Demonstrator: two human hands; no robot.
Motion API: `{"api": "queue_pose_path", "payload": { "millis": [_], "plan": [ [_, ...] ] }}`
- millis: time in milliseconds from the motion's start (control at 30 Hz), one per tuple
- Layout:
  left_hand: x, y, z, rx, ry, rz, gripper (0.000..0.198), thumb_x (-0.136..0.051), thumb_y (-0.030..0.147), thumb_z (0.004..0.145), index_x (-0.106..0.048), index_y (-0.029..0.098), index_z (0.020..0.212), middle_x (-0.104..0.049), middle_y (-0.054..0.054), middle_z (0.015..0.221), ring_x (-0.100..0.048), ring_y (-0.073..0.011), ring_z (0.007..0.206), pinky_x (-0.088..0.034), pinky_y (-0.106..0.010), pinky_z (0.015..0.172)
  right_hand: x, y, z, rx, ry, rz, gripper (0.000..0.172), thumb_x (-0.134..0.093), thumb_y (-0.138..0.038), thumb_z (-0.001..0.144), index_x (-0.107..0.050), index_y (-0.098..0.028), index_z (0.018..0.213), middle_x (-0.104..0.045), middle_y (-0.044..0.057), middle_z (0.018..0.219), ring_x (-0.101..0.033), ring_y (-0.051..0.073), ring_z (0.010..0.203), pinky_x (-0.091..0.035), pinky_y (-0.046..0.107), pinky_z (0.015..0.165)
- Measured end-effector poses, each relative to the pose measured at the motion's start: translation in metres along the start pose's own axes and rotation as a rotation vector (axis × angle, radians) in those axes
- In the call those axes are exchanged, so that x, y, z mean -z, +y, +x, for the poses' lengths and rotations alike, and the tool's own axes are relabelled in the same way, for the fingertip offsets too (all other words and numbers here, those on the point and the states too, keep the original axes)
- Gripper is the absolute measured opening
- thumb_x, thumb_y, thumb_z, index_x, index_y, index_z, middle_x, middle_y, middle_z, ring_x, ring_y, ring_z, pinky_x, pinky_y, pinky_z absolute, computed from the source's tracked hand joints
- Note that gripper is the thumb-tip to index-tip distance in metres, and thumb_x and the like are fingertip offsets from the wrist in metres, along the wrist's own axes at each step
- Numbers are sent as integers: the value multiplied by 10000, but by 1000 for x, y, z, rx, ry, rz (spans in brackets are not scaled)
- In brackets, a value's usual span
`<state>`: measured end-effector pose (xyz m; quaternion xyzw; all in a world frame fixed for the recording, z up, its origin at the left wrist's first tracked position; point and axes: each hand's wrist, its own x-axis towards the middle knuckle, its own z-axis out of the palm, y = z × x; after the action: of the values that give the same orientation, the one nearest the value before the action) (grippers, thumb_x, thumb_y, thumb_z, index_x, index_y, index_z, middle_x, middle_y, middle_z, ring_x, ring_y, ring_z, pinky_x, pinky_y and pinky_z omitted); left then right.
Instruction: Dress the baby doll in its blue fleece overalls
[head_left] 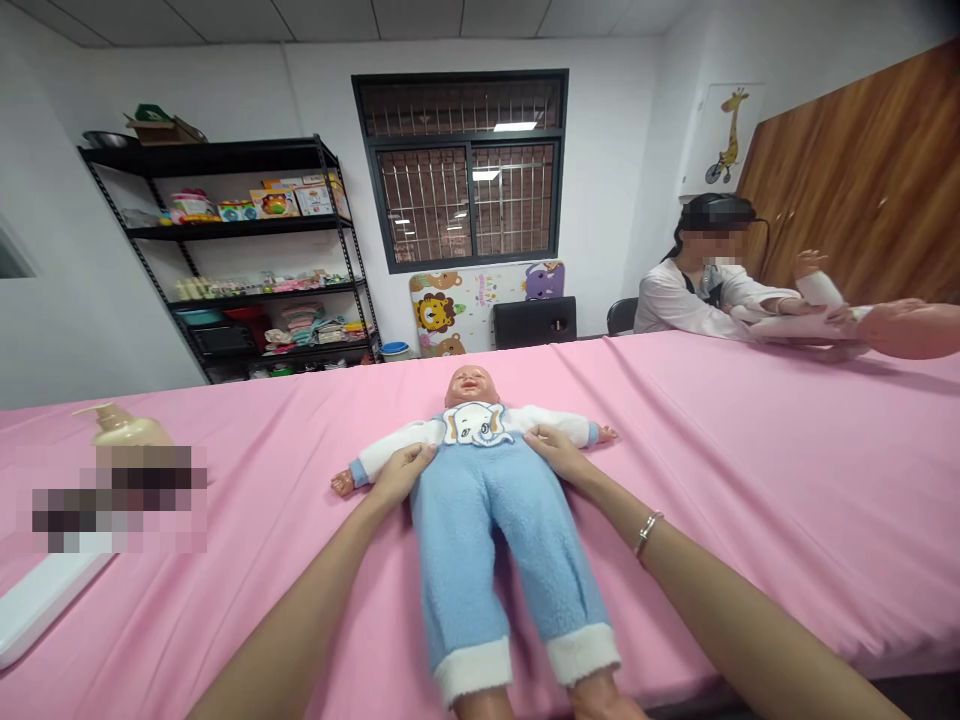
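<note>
A baby doll (471,384) lies on its back on a pink-covered table, its head away from me and its arms spread. It wears a white top with blue cuffs and an elephant face (477,426) on the chest. Fleecy light-blue pants (487,500) with white hems cover its legs, and its feet are cut off by the frame's bottom edge. My left hand (403,472) is closed on the pants' waist at the left side. At the opposite side, my right hand (559,455) grips the waist too, fingertips beside the elephant's ear. What lies under my fingers is hidden.
A pump bottle (131,428) and a white flat object (56,590) lie at left, partly blurred out. Across the table at right, a co-worker (694,290) handles another doll (911,328). Behind stand a black shelf rack (225,225) and a black chair (534,322).
</note>
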<state>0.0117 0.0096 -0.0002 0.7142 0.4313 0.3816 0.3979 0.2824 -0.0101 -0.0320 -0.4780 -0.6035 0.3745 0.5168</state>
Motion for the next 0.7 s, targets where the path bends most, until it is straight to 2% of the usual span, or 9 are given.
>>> {"api": "queue_pose_path", "payload": {
  "millis": [167, 233, 300, 467, 567, 633, 700],
  "plan": [
    [14, -4, -1, -53, -96, 170, 411, -482, 553, 731, -478, 147, 664, -464, 14, 656, -401, -113, 608, -324, -229, 564, 4, 4, 5, 57, 57, -109, 382, -477, -531, 731, -480, -150, 714, -465, -16, 634, -397, 95, 580, -312, 216, 528],
    [22, -7, -3, -59, -161, 200, 397, -491, 540, 730, -494, 149, 663, -476, 8, 655, -407, -120, 610, -325, -234, 565, 8, 6, 6, 71, 105, -167, 376, -450, -526, 743, -479, -152, 721, -472, -16, 629, -403, 100, 574, -320, 224, 535],
    [27, -11, -3, -62, -173, 200, 377, -500, 519, 731, -506, 149, 658, -485, 6, 654, -416, -123, 611, -330, -238, 573, 9, 10, 7, 89, 137, -221, 351, -462, -502, 738, -485, -154, 699, -485, -12, 629, -420, 110, 591, -330, 235, 565],
    [24, -23, 4, -108, 7, 290, 341, -497, 463, 745, -496, 149, 611, -483, 15, 618, -433, -125, 605, -346, -246, 587, 1, 20, 10, 99, 154, -305, 277, -496, -422, 723, -497, -157, 642, -512, -4, 633, -429, 122, 622, -316, 249, 605],
    [21, -23, 2, -108, 56, 261, 302, -495, 444, 756, -543, 147, 740, -557, -14, 735, -503, -154, 702, -398, -276, 667, 5, 17, 5, 94, 152, -313, 312, -478, -452, 735, -478, -157, 633, -470, -18, 590, -400, 108, 578, -303, 239, 563],
    [22, -19, -1, -115, 80, 182, 312, -518, 440, 749, -542, 150, 859, -581, -40, 875, -534, -173, 821, -415, -300, 762, 15, 12, 0, 75, 84, -283, 346, -492, -487, 724, -471, -154, 637, -447, -29, 580, -378, 93, 549, -297, 230, 535],
    [22, -11, -4, -136, 117, 135, 336, -555, 437, 730, -520, 158, 914, -569, -50, 950, -534, -176, 889, -413, -310, 820, 26, 7, -5, 35, -45, -227, 361, -537, -502, 692, -482, -147, 649, -454, -30, 596, -375, 84, 542, -298, 222, 521]
  ]
}}
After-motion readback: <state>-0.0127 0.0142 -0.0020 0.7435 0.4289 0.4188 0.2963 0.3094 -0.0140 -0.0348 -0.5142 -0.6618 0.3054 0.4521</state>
